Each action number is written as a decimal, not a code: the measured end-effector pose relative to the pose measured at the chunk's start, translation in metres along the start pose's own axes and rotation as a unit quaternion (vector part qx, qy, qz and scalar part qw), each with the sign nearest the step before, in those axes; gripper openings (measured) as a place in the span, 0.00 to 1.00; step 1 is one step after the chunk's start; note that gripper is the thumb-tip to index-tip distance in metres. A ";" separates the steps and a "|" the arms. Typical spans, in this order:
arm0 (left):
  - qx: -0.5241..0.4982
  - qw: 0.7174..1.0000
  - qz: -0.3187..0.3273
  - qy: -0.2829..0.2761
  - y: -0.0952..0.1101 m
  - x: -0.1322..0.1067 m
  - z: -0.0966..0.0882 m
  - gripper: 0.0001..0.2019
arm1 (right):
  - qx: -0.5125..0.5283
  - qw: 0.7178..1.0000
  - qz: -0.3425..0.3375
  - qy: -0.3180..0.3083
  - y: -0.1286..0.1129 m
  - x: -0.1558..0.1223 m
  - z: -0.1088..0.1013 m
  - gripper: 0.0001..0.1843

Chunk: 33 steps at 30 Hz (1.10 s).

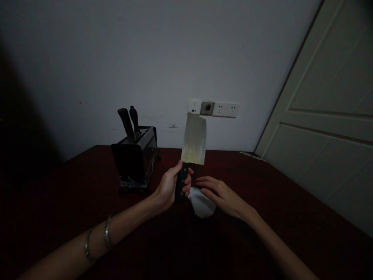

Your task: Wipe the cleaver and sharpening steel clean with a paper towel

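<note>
My left hand [169, 184] is wrapped round the black riveted handle of a cleaver [194, 138], whose broad blade points up and away from me. Just to the right, my right hand [223, 193] has its fingers stretched out, bent slightly, over a white cloth [202, 204] on the dark red table. Whether those fingers touch the cloth I cannot tell. Left of the cleaver stands a black knife block [131, 161] with two dark handles sticking out of its top.
The table [96, 217] reaches back to a pale wall. Sockets and a switch plate [225, 109] sit on the wall behind the blade. A white panelled door [323, 155] rises along the right side. The room is dim.
</note>
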<state>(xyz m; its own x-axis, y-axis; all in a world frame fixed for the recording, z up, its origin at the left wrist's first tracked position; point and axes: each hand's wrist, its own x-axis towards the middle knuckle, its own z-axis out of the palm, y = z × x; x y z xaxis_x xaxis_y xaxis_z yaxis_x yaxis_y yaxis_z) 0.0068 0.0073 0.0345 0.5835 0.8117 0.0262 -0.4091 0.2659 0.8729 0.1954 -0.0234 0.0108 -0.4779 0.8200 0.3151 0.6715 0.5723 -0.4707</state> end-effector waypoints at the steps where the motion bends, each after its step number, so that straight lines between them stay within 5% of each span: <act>1: 0.004 1.000 0.007 0.001 0.000 0.000 0.000 0.18 | -0.004 1.000 0.002 0.006 0.002 -0.001 0.000 0.20; 19: 0.053 0.998 0.011 0.032 -0.004 0.005 -0.010 0.16 | -0.115 0.992 0.022 0.043 0.020 -0.003 0.018 0.20; 33: 0.016 0.998 -0.041 -0.034 0.000 0.009 -0.016 0.15 | -0.081 0.994 0.075 0.026 0.014 -0.008 0.025 0.23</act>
<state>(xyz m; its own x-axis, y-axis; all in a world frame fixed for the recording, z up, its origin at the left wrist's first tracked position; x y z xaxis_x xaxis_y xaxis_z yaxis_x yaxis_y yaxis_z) 0.0012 0.0230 0.0268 0.6613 0.7500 -0.0129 -0.3361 0.3117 0.8888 0.1943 -0.0222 -0.0182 -0.3375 0.8938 0.2954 0.8173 0.4339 -0.3791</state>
